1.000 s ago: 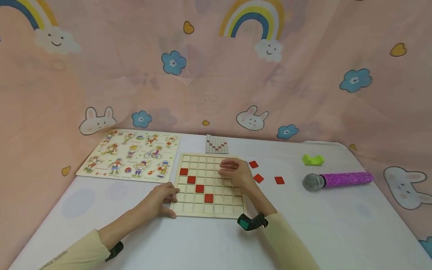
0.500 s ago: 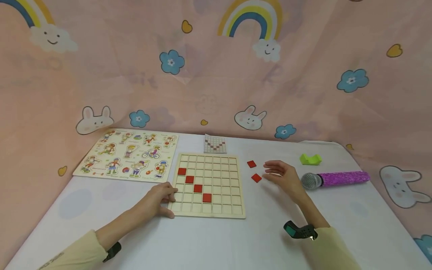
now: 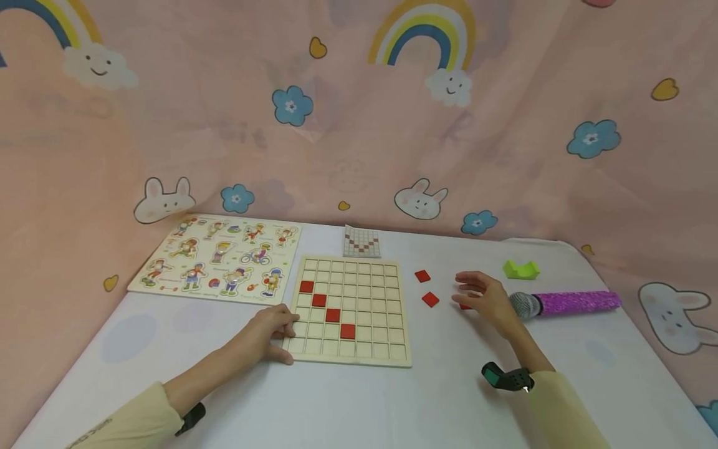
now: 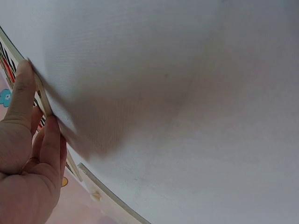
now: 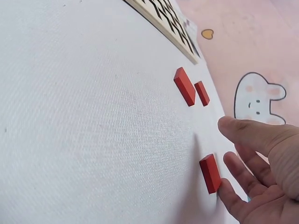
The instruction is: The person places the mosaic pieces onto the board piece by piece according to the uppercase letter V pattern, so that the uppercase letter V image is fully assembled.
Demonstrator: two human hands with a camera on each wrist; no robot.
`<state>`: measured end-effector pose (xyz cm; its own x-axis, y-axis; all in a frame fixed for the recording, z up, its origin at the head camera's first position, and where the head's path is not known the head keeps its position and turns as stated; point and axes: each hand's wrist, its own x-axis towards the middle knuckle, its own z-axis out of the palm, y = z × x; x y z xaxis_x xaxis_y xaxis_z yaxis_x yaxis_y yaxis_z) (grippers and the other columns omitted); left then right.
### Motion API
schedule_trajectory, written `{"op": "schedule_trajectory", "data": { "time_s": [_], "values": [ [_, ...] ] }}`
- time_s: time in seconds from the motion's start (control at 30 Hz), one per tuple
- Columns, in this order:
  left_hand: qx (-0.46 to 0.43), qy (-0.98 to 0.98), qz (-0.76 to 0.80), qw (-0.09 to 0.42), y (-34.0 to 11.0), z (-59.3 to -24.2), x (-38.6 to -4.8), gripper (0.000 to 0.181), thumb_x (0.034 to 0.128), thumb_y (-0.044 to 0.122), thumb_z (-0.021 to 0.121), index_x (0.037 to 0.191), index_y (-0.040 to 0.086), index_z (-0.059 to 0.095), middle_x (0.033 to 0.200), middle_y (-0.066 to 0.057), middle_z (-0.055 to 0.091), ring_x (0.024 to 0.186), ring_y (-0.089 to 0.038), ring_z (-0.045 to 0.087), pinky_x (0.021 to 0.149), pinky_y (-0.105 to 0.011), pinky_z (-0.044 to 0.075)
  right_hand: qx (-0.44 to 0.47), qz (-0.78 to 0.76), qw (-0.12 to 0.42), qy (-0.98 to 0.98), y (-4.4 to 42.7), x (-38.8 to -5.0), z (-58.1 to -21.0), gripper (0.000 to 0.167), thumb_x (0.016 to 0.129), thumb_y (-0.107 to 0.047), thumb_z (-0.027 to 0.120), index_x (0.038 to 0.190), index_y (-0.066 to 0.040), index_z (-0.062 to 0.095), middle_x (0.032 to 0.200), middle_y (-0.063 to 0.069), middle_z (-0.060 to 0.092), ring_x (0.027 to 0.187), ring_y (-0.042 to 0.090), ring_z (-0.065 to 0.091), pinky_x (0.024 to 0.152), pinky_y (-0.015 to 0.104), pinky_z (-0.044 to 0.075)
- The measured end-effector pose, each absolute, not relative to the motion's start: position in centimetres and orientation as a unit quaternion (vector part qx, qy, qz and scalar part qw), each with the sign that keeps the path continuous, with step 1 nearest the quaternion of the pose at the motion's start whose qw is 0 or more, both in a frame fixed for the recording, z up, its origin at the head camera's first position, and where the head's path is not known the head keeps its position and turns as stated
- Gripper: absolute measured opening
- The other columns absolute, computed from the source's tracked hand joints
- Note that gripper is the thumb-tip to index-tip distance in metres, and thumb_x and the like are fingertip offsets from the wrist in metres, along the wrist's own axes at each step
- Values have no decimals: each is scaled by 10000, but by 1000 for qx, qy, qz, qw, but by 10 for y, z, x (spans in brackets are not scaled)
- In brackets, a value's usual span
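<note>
A wooden grid board (image 3: 376,318) lies in front of me, with several red square tiles (image 3: 333,315) set in a diagonal line of its cells. At its left edge, my left hand (image 3: 268,330) grips the near corner between thumb and curled fingers; the left wrist view shows the thumb and fingertips against the board's edge (image 4: 43,95). My right hand (image 3: 487,304) hovers right of the board, fingers apart and holding nothing. Partly covered by it in the head view is a loose red tile (image 5: 210,173), beside the fingertips. Two more tiles (image 3: 430,299) lie nearer the board.
Behind the board stands a small pattern card (image 3: 361,241) with a V of red squares. A picture puzzle board (image 3: 219,259) is at the back left. To the right lie a purple microphone (image 3: 578,302) and a lime-green block (image 3: 521,269). A printed cloth hangs behind the table.
My right hand has left the board and moved right to the loose tile farthest from it. The left hand stays at the board's edge. The tiles have not moved.
</note>
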<state>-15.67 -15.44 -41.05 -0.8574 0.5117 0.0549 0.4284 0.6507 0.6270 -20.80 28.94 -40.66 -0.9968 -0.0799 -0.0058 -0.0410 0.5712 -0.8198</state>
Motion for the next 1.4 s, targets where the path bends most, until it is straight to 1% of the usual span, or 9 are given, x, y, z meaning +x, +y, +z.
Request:
{"op": "schedule_trajectory", "data": {
  "time_s": [0.1,0.17,0.33,0.53,0.73,0.97,1.07,1.17,1.4],
  "values": [
    [260,907,326,62,-154,-409,-156,449,561,142,909,918,-5,679,900,25,581,943,-197,572,798,-257,552,-42,-478,26,877,291,-205,-408,510,888,-101,685,1327,36,464,1321,249,519,1212,378,505,907,204,496],
    [262,906,327,61,-154,-409,-156,438,560,139,909,905,3,677,898,22,580,945,-202,573,796,-258,553,-47,-494,32,868,292,-202,-408,519,887,-112,689,1327,41,462,1317,258,518,1204,393,511,863,158,502],
    [263,905,328,61,-154,-408,-155,399,563,133,909,863,28,668,920,-1,592,968,-230,586,807,-271,553,-51,-514,52,854,289,-194,-413,527,877,-126,703,1329,19,474,1296,256,544,1150,385,562,837,167,519],
    [265,903,332,63,-154,-409,-155,341,564,117,907,739,82,616,1013,-74,618,1048,-315,584,811,-262,553,-64,-521,65,848,281,-187,-418,523,854,-78,717,1319,3,493,1277,235,568,1113,354,598,827,184,530],
    [264,904,329,64,-154,-409,-155,344,562,118,908,752,87,624,988,-50,613,1021,-282,583,807,-269,552,-73,-532,86,839,277,-180,-420,521,847,-64,721,1310,13,495,1253,234,582,1099,322,612,846,192,526],
    [265,904,329,63,-154,-409,-154,353,564,113,907,727,92,594,1026,-83,620,1055,-318,581,806,-268,554,-78,-531,102,837,286,-171,-418,521,849,-77,720,1312,9,495,1258,227,571,1110,282,610,850,213,531],
    [266,907,322,60,-154,-409,-154,351,563,121,908,749,89,611,998,-65,617,1030,-299,586,808,-271,553,-83,-538,108,832,292,-166,-417,532,848,-87,723,1313,26,491,1269,243,561,1108,262,614,856,205,525],
    [265,907,321,59,-154,-410,-155,381,558,123,909,824,49,647,938,-20,601,998,-267,590,814,-282,552,-82,-537,117,832,295,-161,-416,546,841,-99,732,1312,37,490,1274,248,556,1110,253,612,862,192,518],
    [264,908,320,61,-154,-411,-156,398,552,122,912,843,35,654,918,3,590,989,-250,585,825,-293,550,-89,-528,124,836,302,-152,-415,517,841,-107,732,1285,43,512,1258,241,567,1073,182,614,849,178,519]
  ]
}}
